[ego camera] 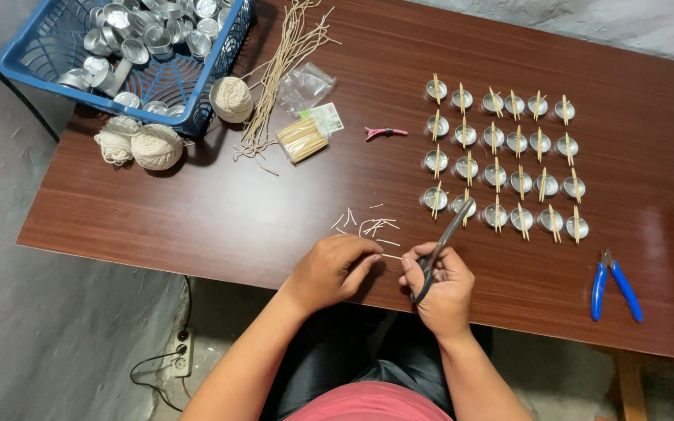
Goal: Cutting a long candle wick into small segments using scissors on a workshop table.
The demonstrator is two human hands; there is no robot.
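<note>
My right hand [440,287] grips a pair of dark scissors [440,248] near the table's front edge, blades pointing up and right toward the cups. My left hand [335,269] is beside it with fingers pinched on a short pale wick piece [390,256]. Several cut wick pieces [368,225] lie just beyond my hands. On the right, several small metal cups [502,153] stand in rows, each with wooden sticks laid across the top.
A blue basket [48,39] of empty metal cups sits at back left, with balls of cream string [157,146] beside it. Long wick strands [282,70], a bundle of wooden sticks [303,140], a pink clip [384,132] and blue-handled pliers [614,284] lie on the brown table [196,210].
</note>
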